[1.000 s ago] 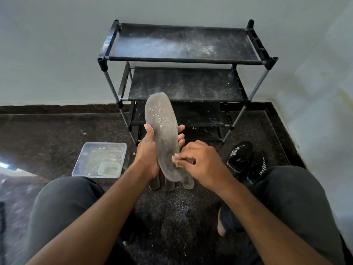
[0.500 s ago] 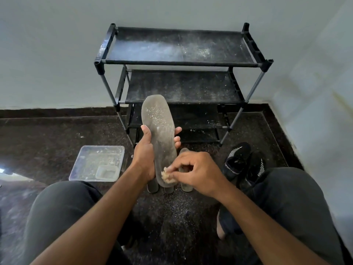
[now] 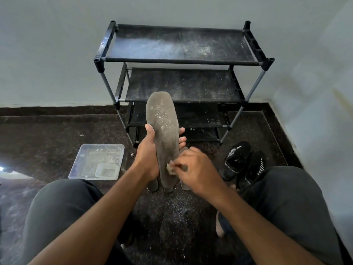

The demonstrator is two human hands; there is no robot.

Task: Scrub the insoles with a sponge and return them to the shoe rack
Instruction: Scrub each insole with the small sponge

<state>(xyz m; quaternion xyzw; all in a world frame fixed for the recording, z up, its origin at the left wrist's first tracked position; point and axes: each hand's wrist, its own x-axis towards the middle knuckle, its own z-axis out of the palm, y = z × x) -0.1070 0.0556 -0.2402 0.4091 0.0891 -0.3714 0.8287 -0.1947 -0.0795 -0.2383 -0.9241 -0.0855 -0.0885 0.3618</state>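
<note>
A grey insole speckled with white grit near its toe stands upright in front of me. My left hand grips it around the middle, thumb on the left edge and fingertips showing at the right. My right hand pinches a small brownish sponge and presses it against the insole's lower part. Other insoles lie on the floor below, mostly hidden by my hands. The black shoe rack stands against the wall behind, its shelves dusty.
A clear plastic tray with a small tub in it sits on the dark floor at the left. A pair of black sneakers lies at the right by my knee. White walls form a corner on the right.
My right hand has slid the sponge down and back up along the lower part of the insole. The left hand keeps the same grip.
</note>
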